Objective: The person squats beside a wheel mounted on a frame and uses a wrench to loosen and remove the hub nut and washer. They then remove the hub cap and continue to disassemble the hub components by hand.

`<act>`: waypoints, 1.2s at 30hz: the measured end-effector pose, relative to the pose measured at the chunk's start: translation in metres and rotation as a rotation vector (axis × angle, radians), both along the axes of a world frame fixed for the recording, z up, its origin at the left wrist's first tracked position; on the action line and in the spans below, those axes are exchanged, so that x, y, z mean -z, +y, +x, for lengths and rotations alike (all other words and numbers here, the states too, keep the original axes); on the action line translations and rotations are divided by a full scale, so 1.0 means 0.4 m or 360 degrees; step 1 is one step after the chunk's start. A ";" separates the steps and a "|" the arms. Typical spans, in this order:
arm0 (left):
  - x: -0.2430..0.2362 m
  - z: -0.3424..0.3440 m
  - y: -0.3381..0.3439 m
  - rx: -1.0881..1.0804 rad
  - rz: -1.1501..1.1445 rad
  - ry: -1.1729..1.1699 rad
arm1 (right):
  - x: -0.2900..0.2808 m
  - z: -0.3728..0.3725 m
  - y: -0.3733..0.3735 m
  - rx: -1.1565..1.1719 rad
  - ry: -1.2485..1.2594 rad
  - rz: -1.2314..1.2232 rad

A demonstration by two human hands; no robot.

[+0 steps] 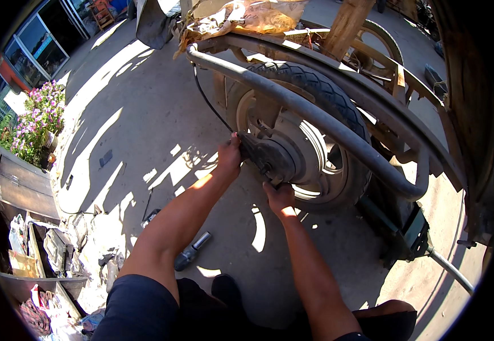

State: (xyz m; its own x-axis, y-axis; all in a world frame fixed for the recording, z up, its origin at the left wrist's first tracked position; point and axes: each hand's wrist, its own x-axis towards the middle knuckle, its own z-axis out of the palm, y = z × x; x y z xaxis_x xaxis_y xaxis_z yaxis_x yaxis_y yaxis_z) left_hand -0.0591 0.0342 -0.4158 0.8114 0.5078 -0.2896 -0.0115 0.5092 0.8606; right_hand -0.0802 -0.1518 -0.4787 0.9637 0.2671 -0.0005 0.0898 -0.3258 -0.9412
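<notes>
Over at the lower left of the frame, a compartmented wooden box [45, 279] holds a jumble of wrappers, bags and scraps; above it, pink-purple flowers [45, 111] grow in a pale pot [51, 140]. The wheel [309, 136] stands right of centre, under a bent metal tube [292, 102]. The left hand [229, 154] is curled against the edge of its dark hub plate [281, 162], where a black cable [206, 100] comes down. The right hand [280, 197] is partly curled, thumb raised, by the axle end [265, 169]. Both sets of fingertips are hidden, so I can't tell whether either grips. The tube covers part of the tyre [321, 91].
</notes>
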 end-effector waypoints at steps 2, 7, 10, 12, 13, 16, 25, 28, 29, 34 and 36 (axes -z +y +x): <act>0.002 0.005 -0.001 0.0038 0.0020 0.0046 | -0.026 -0.001 -0.009 -0.0038 0.0147 -0.0092; 0.011 0.010 0.005 0.0119 0.0115 0.0129 | -0.046 -0.006 -0.008 0.0003 0.0212 0.0008; 0.006 -0.002 0.003 0.0086 0.0053 0.0062 | -0.040 -0.008 -0.007 -0.0010 0.0265 0.0001; 0.004 -0.007 -0.002 0.0033 0.0034 0.0036 | -0.047 -0.007 -0.012 -0.0038 0.0402 0.0042; 0.003 -0.011 -0.004 0.0007 0.0023 0.0024 | -0.048 -0.007 -0.013 -0.0042 0.0414 0.0098; 0.011 -0.012 0.007 0.0048 0.0127 -0.0008 | -0.043 -0.009 -0.018 -0.0048 0.0428 0.0248; -0.014 -0.005 -0.004 -0.0043 0.0119 0.0164 | -0.010 -0.009 -0.016 -0.0123 0.0437 0.0331; -0.021 -0.007 -0.010 0.0001 0.0101 0.0133 | -0.003 -0.013 -0.020 -0.0132 0.0521 0.0434; -0.021 -0.005 -0.010 0.0019 0.0096 0.0103 | -0.001 -0.012 -0.025 -0.0136 0.0539 0.0512; 0.014 0.007 0.000 0.0019 0.0045 0.0027 | -0.002 -0.025 -0.040 -0.0145 0.0776 0.0850; 0.025 0.012 0.014 0.0027 0.0090 0.0047 | 0.001 -0.027 -0.045 -0.0174 0.0838 0.0907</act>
